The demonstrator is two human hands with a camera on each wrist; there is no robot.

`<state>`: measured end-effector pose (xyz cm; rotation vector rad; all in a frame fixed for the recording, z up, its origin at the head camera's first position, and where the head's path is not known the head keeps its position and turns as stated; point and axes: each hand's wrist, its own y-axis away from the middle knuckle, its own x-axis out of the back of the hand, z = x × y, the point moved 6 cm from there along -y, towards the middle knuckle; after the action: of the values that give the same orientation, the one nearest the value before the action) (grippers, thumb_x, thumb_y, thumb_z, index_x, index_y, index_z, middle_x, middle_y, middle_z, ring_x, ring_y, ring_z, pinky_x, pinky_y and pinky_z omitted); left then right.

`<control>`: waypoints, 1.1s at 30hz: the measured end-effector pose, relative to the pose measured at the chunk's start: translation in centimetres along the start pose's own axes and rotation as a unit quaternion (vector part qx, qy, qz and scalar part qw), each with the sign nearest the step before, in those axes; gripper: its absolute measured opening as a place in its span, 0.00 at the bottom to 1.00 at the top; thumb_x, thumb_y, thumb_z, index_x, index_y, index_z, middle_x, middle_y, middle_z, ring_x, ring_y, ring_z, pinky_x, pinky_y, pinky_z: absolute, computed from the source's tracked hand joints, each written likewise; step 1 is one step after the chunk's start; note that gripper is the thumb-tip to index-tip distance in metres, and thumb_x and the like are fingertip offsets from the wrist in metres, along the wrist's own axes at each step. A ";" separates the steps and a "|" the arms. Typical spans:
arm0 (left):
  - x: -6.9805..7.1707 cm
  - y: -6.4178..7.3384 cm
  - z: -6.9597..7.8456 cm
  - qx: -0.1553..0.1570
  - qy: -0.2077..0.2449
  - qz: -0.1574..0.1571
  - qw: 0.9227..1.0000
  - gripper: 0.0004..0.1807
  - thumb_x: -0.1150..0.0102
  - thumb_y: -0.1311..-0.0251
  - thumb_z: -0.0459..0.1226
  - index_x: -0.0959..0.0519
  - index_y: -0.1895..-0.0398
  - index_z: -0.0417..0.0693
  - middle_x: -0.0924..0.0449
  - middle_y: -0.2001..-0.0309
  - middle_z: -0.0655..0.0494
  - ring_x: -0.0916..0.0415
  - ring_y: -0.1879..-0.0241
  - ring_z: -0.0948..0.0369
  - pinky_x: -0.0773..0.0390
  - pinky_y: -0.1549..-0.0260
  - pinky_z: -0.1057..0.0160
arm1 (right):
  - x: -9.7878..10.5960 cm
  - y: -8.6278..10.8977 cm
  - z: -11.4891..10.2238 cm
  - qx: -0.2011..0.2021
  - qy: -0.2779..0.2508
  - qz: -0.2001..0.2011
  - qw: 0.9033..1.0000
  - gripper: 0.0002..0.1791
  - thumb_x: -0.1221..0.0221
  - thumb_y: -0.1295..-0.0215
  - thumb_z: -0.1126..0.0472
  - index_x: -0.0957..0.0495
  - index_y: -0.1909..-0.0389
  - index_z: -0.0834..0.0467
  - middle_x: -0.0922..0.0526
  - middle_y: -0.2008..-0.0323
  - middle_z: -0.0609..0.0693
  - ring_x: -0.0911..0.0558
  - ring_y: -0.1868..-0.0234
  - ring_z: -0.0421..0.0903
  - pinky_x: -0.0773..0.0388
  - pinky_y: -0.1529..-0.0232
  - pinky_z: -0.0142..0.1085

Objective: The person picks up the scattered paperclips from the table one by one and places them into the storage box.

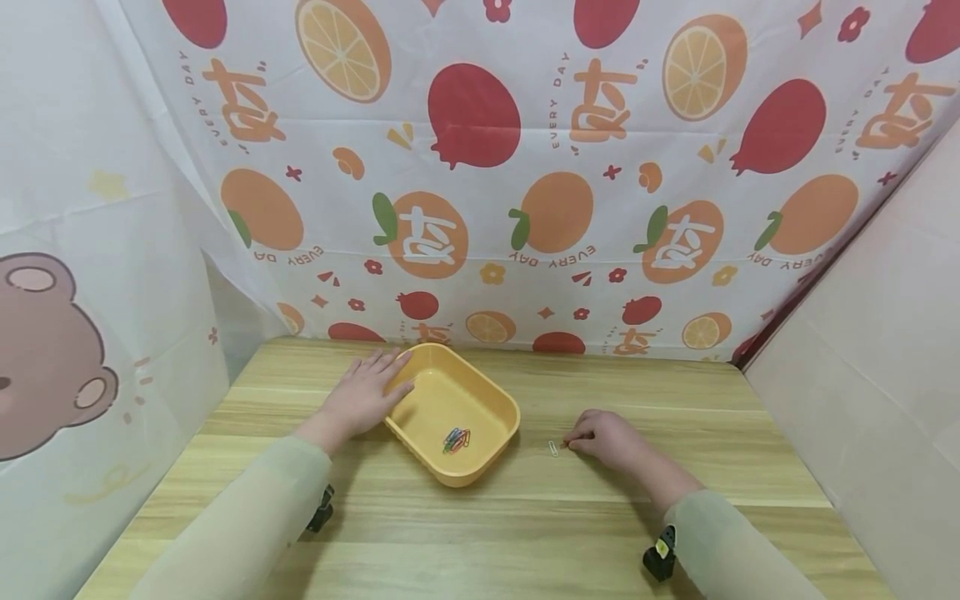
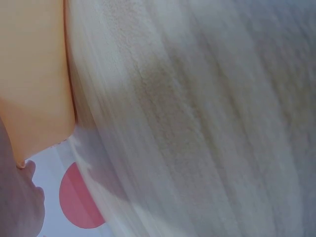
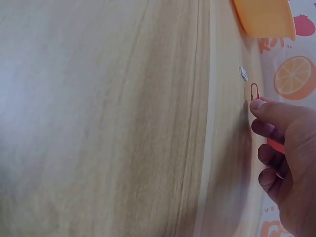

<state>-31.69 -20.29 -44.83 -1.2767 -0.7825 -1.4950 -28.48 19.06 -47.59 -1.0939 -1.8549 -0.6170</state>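
A yellow plastic basin (image 1: 442, 396) stands on the wooden table, with several colored paper clips (image 1: 456, 440) lying together inside near its front end. Along its left rim rests my left hand (image 1: 363, 393), its fingers spread over the edge; in the left wrist view only a bit of that hand (image 2: 19, 202) shows beside the basin wall (image 2: 34, 74). To the right of the basin, my right hand (image 1: 611, 437) pinches a red paper clip (image 3: 254, 91) between thumb and index finger, close over the table. A whitish paper clip (image 1: 553, 448) lies just left of those fingertips.
The wooden tabletop (image 1: 465, 542) ends at a fruit-printed cloth (image 1: 480, 233) hanging behind it. Pale side panels stand at left (image 1: 150, 292) and right (image 1: 862, 333). Dark wrist devices (image 1: 660, 560) sit by both sleeves.
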 end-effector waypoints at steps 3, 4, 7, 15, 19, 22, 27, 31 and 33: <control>-0.1 0.0 -0.1 -0.001 -0.001 0.001 1.000 0.36 0.58 0.26 0.56 0.48 0.20 0.55 0.48 0.23 0.45 0.54 0.25 0.40 0.59 0.29 0.35 | 0.0 -0.1 0.0 -0.002 0.001 0.001 1.000 0.06 0.34 0.35 0.60 0.10 0.62 0.46 0.19 0.65 0.34 0.20 0.59 0.37 0.21 0.52 0.41; -0.1 0.0 -0.1 -0.001 0.000 0.002 1.000 0.36 0.58 0.26 0.56 0.48 0.20 0.55 0.48 0.23 0.45 0.54 0.25 0.39 0.59 0.29 0.35 | 0.1 -0.1 -0.1 -0.001 0.003 0.003 1.000 0.06 0.34 0.36 0.60 0.10 0.62 0.46 0.19 0.65 0.34 0.20 0.59 0.37 0.21 0.51 0.42; -0.1 0.1 -0.1 0.000 -0.001 0.001 1.000 0.36 0.58 0.26 0.56 0.48 0.20 0.56 0.48 0.23 0.45 0.54 0.25 0.40 0.59 0.29 0.35 | 0.4 -0.4 -0.3 0.003 0.011 0.011 1.000 0.06 0.34 0.36 0.60 0.10 0.62 0.46 0.19 0.63 0.35 0.20 0.58 0.38 0.21 0.50 0.42; -0.3 0.2 -0.1 0.003 -0.004 -0.004 1.000 0.36 0.60 0.26 0.58 0.49 0.20 0.56 0.49 0.23 0.46 0.56 0.24 0.41 0.60 0.28 0.36 | 1.5 -1.2 -1.3 0.001 0.003 0.005 1.000 0.05 0.34 0.36 0.59 0.10 0.63 0.47 0.17 0.61 0.37 0.19 0.56 0.41 0.21 0.49 0.44; -0.2 0.2 0.0 0.004 -0.005 0.000 1.000 0.36 0.60 0.26 0.57 0.49 0.20 0.56 0.49 0.23 0.45 0.56 0.24 0.40 0.61 0.28 0.36 | 2.1 -1.8 -1.8 -0.007 0.009 0.011 1.000 0.06 0.35 0.35 0.59 0.11 0.62 0.47 0.17 0.60 0.38 0.19 0.55 0.42 0.21 0.48 0.45; 0.0 0.3 0.1 0.001 -0.002 0.005 1.000 0.36 0.60 0.25 0.57 0.48 0.20 0.55 0.48 0.23 0.44 0.55 0.25 0.40 0.63 0.28 0.36 | 2.5 -2.1 -2.2 -0.011 0.010 0.014 1.000 0.07 0.35 0.34 0.59 0.10 0.60 0.49 0.17 0.60 0.39 0.19 0.54 0.42 0.21 0.49 0.45; 0.2 0.3 0.3 0.001 -0.004 0.001 1.000 0.38 0.66 0.26 0.62 0.48 0.20 0.56 0.48 0.23 0.46 0.54 0.24 0.41 0.62 0.28 0.37 | 3.2 -2.5 -2.8 -0.005 0.017 0.026 1.000 0.08 0.36 0.34 0.58 0.10 0.58 0.51 0.16 0.60 0.40 0.19 0.56 0.42 0.20 0.53 0.43; 0.3 0.3 0.4 0.002 -0.004 -0.001 1.000 0.37 0.64 0.26 0.61 0.48 0.20 0.56 0.48 0.23 0.47 0.55 0.24 0.41 0.62 0.28 0.37 | 3.7 -2.9 -3.4 -0.015 0.010 0.028 0.999 0.08 0.36 0.34 0.56 0.10 0.58 0.49 0.17 0.59 0.39 0.19 0.56 0.41 0.21 0.53 0.42; 0.3 0.3 0.3 0.003 -0.004 -0.002 1.000 0.37 0.63 0.26 0.60 0.48 0.20 0.56 0.49 0.22 0.47 0.55 0.24 0.41 0.62 0.28 0.37 | 3.9 -3.1 -3.7 -0.022 0.001 0.029 0.999 0.08 0.36 0.33 0.55 0.10 0.58 0.48 0.17 0.58 0.39 0.19 0.54 0.42 0.21 0.53 0.42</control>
<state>-31.28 -20.16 -44.49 -1.2778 -0.7955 -1.4905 -30.52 16.40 -42.34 -1.1716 -1.8098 -0.6282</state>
